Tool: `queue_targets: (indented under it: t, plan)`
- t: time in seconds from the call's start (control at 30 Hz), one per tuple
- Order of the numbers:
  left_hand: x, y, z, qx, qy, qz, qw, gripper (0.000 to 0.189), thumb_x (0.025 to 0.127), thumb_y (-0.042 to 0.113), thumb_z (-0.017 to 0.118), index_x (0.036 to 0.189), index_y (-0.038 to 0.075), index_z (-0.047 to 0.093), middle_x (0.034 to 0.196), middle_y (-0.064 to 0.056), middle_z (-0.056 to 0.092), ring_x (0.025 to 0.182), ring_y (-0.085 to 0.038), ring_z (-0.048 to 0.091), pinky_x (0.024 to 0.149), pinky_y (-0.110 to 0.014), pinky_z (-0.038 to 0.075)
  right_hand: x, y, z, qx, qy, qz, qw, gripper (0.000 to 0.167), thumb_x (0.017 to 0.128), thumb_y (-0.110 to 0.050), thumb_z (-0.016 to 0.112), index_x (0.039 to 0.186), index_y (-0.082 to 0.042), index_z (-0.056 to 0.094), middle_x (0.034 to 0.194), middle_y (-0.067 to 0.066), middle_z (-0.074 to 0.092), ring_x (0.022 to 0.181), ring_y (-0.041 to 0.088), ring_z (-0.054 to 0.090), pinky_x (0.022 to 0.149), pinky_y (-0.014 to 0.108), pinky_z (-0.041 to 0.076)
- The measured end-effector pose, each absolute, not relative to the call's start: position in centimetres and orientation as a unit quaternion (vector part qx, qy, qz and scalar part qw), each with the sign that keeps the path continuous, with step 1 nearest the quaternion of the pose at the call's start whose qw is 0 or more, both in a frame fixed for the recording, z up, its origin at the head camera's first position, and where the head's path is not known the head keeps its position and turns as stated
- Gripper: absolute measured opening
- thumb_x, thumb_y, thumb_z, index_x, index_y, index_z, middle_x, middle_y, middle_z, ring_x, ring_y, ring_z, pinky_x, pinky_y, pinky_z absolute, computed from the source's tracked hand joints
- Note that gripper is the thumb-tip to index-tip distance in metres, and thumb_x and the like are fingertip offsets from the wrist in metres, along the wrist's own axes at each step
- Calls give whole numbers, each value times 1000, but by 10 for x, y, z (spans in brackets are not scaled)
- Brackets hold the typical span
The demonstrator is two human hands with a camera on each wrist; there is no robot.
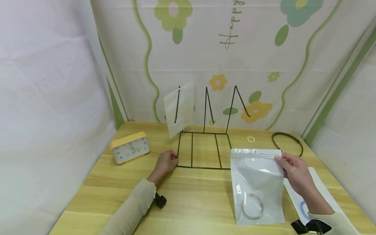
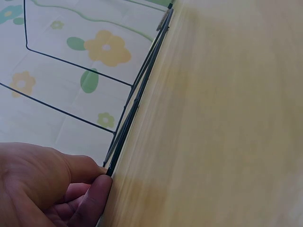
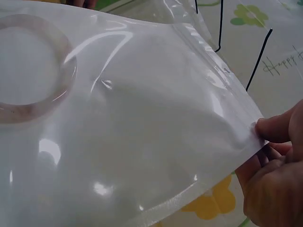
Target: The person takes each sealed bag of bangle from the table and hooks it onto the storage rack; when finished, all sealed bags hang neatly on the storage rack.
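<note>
The right hand point(image 1: 296, 173) pinches the top right corner of a zip bag point(image 1: 258, 176), right of centre low in the frame, with a bangle point(image 3: 67, 64) inside. Gripped by one corner, it could swing or slip, probably from the bangle's off-centre weight. The left hand point(image 1: 165, 162) pinches the near left corner of the wire rack point(image 1: 204, 133), mid-frame; a loosened pinch might let it skid. A hung bag point(image 1: 185, 107) occupies the leftmost prong; the zip bag hides the rack's near right corner. A clock point(image 1: 132, 150) stands at left, a yellow ring point(image 1: 251, 137) and dark band point(image 1: 297, 139) at right
</note>
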State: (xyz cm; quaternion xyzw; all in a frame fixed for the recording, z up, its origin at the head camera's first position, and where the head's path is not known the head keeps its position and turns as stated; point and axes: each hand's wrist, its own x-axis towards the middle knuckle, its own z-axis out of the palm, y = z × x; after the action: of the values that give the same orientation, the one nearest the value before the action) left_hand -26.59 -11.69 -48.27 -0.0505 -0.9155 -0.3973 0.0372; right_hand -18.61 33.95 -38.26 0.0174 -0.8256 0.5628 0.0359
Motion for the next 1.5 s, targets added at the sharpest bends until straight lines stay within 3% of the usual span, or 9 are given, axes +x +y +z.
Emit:
queue_targets:
  t: [0.3, 0.63, 0.83, 1.07, 1.5]
  plan:
    - [-266, -118, -484, -50, -917, -393, 41, 12, 84, 8, 71, 95, 4, 70, 83, -2, 68, 75, -15, 63, 68, -32, 53, -187, 309, -366, 100, -756, 646, 42, 13, 100, -17, 55, 99, -7, 64, 86, -4, 69, 74, 9, 65, 60, 28, 56]
    - [-266, -118, -484, -50, -914, -400, 39, 11, 83, 8, 71, 93, 4, 69, 81, -1, 67, 74, -14, 62, 67, -31, 52, -199, 273, -360, 185, -707, 682, 28, 17, 103, -11, 49, 103, -2, 63, 90, 1, 69, 76, 11, 67, 59, 29, 57]
    - [-265, -117, -482, -46, -913, -403, 38, 11, 83, 8, 72, 93, 4, 69, 79, -1, 66, 71, -13, 60, 65, -30, 51, -202, 255, -346, 209, -697, 685, 32, 18, 102, -10, 49, 103, 2, 62, 89, 3, 69, 74, 12, 67, 58, 28, 56]
    - [-264, -117, -481, -44, -913, -405, 37, 12, 84, 7, 71, 95, 3, 69, 83, -2, 67, 74, -14, 62, 67, -31, 53, -203, 242, -327, 239, -673, 698, 51, 18, 102, -7, 47, 107, -2, 64, 95, 3, 70, 79, 12, 67, 62, 25, 56]
    - [-263, -116, -481, -42, -915, -399, 43, 14, 84, 9, 71, 96, 3, 70, 83, -2, 67, 74, -14, 61, 67, -32, 52, -209, 222, -309, 267, -661, 698, 67, 20, 102, -8, 48, 111, 5, 59, 98, 7, 68, 82, 15, 67, 64, 30, 58]
